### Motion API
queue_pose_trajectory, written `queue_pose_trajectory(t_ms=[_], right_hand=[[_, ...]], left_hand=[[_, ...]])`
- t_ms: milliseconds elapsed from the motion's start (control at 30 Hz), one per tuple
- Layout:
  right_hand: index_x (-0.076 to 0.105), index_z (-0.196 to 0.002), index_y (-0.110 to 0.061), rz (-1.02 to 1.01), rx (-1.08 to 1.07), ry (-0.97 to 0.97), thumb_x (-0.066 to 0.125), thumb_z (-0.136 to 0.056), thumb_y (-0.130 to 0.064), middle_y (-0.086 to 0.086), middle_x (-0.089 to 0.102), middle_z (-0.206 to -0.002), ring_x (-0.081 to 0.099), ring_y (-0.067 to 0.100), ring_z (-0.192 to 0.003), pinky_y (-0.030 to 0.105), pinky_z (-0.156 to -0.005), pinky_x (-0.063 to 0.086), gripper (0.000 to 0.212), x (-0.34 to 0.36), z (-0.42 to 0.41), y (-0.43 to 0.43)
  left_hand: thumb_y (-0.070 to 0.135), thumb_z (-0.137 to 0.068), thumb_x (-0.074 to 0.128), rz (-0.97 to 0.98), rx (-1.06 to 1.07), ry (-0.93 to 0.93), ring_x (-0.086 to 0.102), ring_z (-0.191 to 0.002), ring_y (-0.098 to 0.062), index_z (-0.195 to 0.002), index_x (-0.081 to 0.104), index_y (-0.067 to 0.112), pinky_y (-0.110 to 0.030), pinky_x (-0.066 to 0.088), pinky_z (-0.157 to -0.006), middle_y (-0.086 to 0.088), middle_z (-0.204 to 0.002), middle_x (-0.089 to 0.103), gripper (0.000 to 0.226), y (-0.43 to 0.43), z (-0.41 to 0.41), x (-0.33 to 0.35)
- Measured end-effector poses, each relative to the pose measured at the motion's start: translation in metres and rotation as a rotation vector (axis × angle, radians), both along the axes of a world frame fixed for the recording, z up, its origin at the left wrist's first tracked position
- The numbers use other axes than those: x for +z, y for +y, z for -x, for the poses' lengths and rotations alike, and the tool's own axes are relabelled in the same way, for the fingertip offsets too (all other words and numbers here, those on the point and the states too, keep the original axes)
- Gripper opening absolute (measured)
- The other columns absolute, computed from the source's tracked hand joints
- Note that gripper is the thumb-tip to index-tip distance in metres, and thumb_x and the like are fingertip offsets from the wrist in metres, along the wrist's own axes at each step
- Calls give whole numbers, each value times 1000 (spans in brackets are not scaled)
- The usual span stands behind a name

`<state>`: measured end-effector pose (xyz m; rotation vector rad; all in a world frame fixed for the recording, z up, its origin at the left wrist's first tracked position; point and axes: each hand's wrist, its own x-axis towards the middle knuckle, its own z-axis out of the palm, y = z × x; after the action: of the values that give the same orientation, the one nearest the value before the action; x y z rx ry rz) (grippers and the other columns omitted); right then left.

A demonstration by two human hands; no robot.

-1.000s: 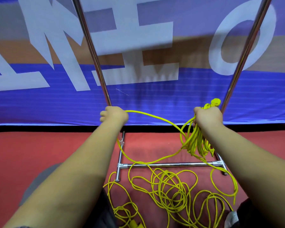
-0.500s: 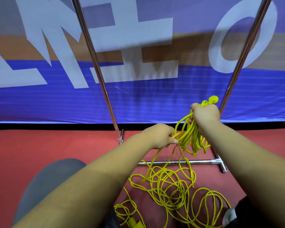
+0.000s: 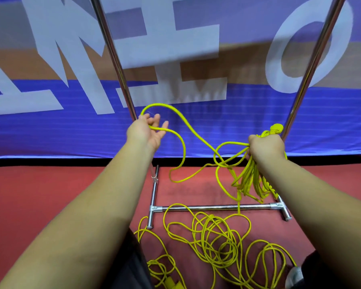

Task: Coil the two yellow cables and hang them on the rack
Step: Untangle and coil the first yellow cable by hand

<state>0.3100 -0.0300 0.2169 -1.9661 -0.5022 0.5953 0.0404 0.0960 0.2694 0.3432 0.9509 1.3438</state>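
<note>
The yellow cable (image 3: 161, 104) is partly wound into a bundle (image 3: 249, 178), which hangs from the right hand (image 3: 266, 148); the fingers of this hand are curled tight around the top of the bundle. From there one strand rises in an arc to the left hand (image 3: 146, 132) and lies across its palm, the fingers (image 3: 165, 124) spread and relaxed. The rest lies in loose loops (image 3: 217, 236) on the red floor (image 3: 50, 195), in front of the base bar of the rack (image 3: 217, 207). Behind the rack hangs a blue banner (image 3: 50, 132).
</note>
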Motion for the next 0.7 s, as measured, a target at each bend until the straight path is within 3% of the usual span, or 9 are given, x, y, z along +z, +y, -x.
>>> queue_pose_trajectory(t_ms=[67,133,233,333,400,433,533,600,700], right_hand=[[71,-88,7,0,-2,-7,63,-86,-21,17,73,-66,74,39,-72,47,-70,62,29,0,2,1],[65,-79,-1,-6,10,5,63,-87,-19,17,71,-65,75,41,-73,51,-74,62,20,1,4,1],[61,-78,-5,-52,7,55,63,-83,-20,12,67,-55,75,40,-65,56,-72,65,16,-1,3,5],[61,-73,-6,-77,10,102,62,-75,-25,9,65,-48,75,42,-64,60,-71,64,19,-5,-1,9],[59,-71,-7,-93,7,126,63,-76,-24,8,63,-47,74,41,-61,61,-72,64,18,-7,-1,10],[58,-72,-8,-105,4,138,63,-76,-23,9,62,-48,72,40,-57,61,-71,64,17,-6,1,10],[57,-76,-8,-125,-6,149,62,-77,-21,9,61,-46,68,34,-50,61,-69,65,14,-7,3,10],[58,-77,-8,-131,-11,163,62,-77,-22,8,60,-45,67,34,-49,63,-69,64,15,-7,3,11],[58,-78,-6,-122,-12,174,63,-81,-21,7,60,-43,66,33,-49,61,-70,64,16,-5,4,11]], left_hand=[[12,-109,32,167,103,57,71,-93,-24,-128,60,5,-59,55,-82,-8,-126,67,35,10,18,-8],[6,-103,33,257,71,354,69,-88,-30,-133,59,8,-57,50,-81,-9,-124,67,40,9,24,-15],[7,-95,45,262,-161,1096,61,-85,-33,-138,51,5,-42,52,-84,-15,-110,60,43,2,15,-33],[19,-91,62,192,-360,1933,41,-134,-45,-152,26,8,-53,36,-114,-22,-157,27,72,-20,-12,-52],[21,-93,60,-63,-549,2356,27,-145,-50,-160,7,17,-60,24,-117,-21,-166,10,85,-46,-30,-48],[20,-94,59,-272,-702,2496,29,-145,-46,-161,9,20,-60,26,-116,-17,-165,17,84,-59,-39,-44],[22,-91,69,-759,-1194,2383,52,-132,-32,-151,37,22,-47,47,-101,-5,-147,52,68,-80,-58,-46],[41,-88,78,-739,-1326,2171,59,-125,-33,-144,45,16,-45,53,-96,-7,-140,59,70,-90,-68,-55],[54,-93,68,-771,-1235,2139,61,-119,-35,-132,52,11,-45,53,-91,-11,-131,61,60,-104,-80,-68]])
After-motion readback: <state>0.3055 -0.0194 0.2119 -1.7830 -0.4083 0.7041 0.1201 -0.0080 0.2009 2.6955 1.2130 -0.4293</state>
